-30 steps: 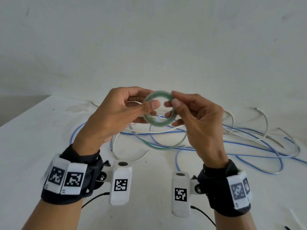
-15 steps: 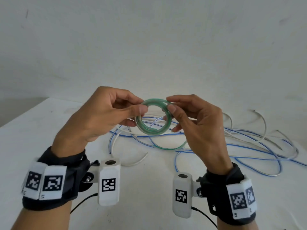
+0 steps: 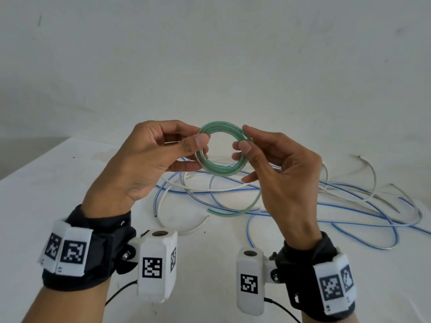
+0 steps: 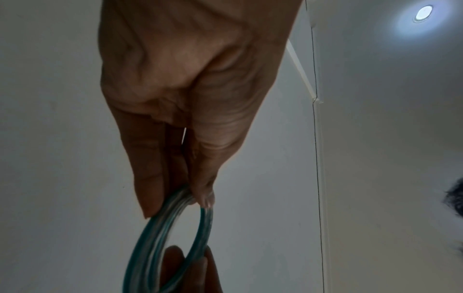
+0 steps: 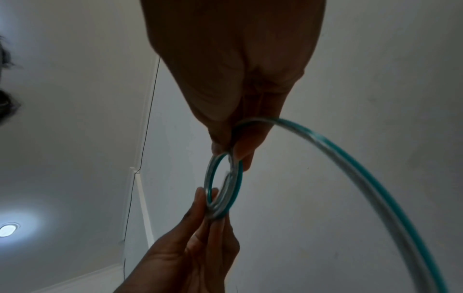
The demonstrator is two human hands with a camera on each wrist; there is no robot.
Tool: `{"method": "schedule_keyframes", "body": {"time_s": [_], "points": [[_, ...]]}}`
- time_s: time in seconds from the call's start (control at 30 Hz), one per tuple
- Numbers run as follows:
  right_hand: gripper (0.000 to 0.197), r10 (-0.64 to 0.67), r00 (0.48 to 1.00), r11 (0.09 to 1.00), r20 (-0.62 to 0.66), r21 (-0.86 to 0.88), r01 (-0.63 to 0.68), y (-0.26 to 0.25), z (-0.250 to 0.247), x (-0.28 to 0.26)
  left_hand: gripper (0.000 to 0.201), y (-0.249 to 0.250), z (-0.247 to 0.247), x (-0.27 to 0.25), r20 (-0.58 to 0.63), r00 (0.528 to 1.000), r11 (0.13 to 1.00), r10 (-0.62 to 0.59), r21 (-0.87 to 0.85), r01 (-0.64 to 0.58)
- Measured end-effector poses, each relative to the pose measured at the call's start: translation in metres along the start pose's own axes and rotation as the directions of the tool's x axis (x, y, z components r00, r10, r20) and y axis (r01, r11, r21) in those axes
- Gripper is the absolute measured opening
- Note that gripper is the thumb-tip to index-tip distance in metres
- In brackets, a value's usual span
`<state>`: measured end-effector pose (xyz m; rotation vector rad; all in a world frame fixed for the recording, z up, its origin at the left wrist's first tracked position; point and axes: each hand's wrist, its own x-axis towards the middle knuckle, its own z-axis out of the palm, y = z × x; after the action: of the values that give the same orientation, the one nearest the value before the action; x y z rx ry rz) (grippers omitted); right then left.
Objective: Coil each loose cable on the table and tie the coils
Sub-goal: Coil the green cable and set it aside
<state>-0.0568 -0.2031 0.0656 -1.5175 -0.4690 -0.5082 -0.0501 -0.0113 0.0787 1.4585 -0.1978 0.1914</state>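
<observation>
Left hand (image 3: 149, 164) and right hand (image 3: 277, 173) pinch opposite rims of green coil (image 3: 221, 150), held above loose cables (image 3: 326, 197); its tail (image 3: 235, 210) hangs below the right hand.

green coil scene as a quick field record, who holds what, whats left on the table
green coil: held upright above the table, several loops
left hand: pinches the coil's left side, thumb in front
right hand: pinches the coil's right side
loose tail: green, hangs from the coil behind the right hand, not yet wound in; end near the table
tie: none visible on the coil
blue cables: uncoiled, tangled on the table
white cables: uncoiled, among the blue ones
table: white
</observation>
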Motion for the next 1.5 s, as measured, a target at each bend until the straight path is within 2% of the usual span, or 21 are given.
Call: {"method": "schedule_keyframes", "body": {"time_s": [0.17,0.3,0.43,0.5,0.57,0.63,0.77,0.83,0.93,1.03,1.13,1.27,1.37,1.5], "points": [[0.012,-0.009,0.992,1.0,-0.126,-0.005,0.009,0.005,0.004,-0.002,0.027,-0.003,0.01,0.002,-0.022,1.0,0.999,-0.014,-0.032,0.013],[0.013,0.023,0.996,1.0,-0.084,0.022,-0.021,0.006,0.001,0.001,0.028,-0.006,0.011,0.002,-0.022,0.999,0.999,-0.029,-0.043,0.028],[0.03,0.067,0.994,0.996,0.09,0.048,-0.071,0.006,0.0,0.003,0.022,-0.006,0.009,0.004,-0.124,0.992,0.994,0.003,-0.107,-0.017],[0.03,0.082,0.994,0.992,0.066,0.092,-0.088,0.007,0.002,0.003,0.02,-0.005,0.012,0.004,-0.138,0.99,0.99,0.005,-0.138,-0.024],[0.021,0.102,0.995,0.982,-0.019,0.162,-0.097,0.007,0.005,0.002,0.018,-0.005,0.017,0.003,-0.144,0.99,0.985,0.004,-0.171,-0.029],[0.022,0.122,0.99,0.97,-0.07,0.218,-0.104,0.008,0.008,0.0,0.015,-0.007,0.022,0.004,-0.154,0.988,0.98,-0.003,-0.199,-0.028],[0.033,0.149,0.988,0.962,-0.041,0.237,-0.135,0.012,0.006,0.001,0.015,-0.011,0.028,0.005,-0.129,0.991,0.971,-0.045,-0.24,0.013],[0.032,0.142,0.99,0.969,-0.001,0.205,-0.139,0.013,-0.002,0.005,0.025,-0.011,0.024,0.004,-0.024,0.999,0.988,-0.037,-0.152,0.033],[0.028,0.132,0.977,0.99,0.168,0.024,-0.138,0.018,-0.016,0.009,0.031,-0.011,0.014,0.0,0.125,0.992,0.997,-0.012,0.074,0.003],[0.028,0.177,0.937,0.978,0.302,-0.157,-0.134,0.022,-0.024,0.009,0.03,-0.017,0.008,0.002,0.169,0.985,0.968,-0.016,0.249,-0.027],[0.027,0.196,0.919,0.97,0.341,-0.201,-0.133,0.024,-0.024,0.009,0.032,-0.021,0.004,0.004,0.193,0.979,0.949,-0.06,0.315,-0.004],[0.025,0.169,0.945,0.977,0.281,-0.173,-0.123,0.025,-0.019,0.009,0.033,-0.021,0.002,0.006,0.127,0.991,0.966,-0.034,0.257,0.001],[0.014,0.138,0.975,0.99,0.172,-0.066,-0.128,0.024,-0.017,0.009,0.028,-0.019,0.003,0.006,0.049,0.999,0.985,0.019,0.17,-0.028],[0.007,0.133,0.989,0.988,0.072,0.064,-0.137,0.025,-0.005,0.006,0.023,-0.016,0.005,0.006,-0.017,0.998,0.995,0.053,0.085,-0.051]]}}
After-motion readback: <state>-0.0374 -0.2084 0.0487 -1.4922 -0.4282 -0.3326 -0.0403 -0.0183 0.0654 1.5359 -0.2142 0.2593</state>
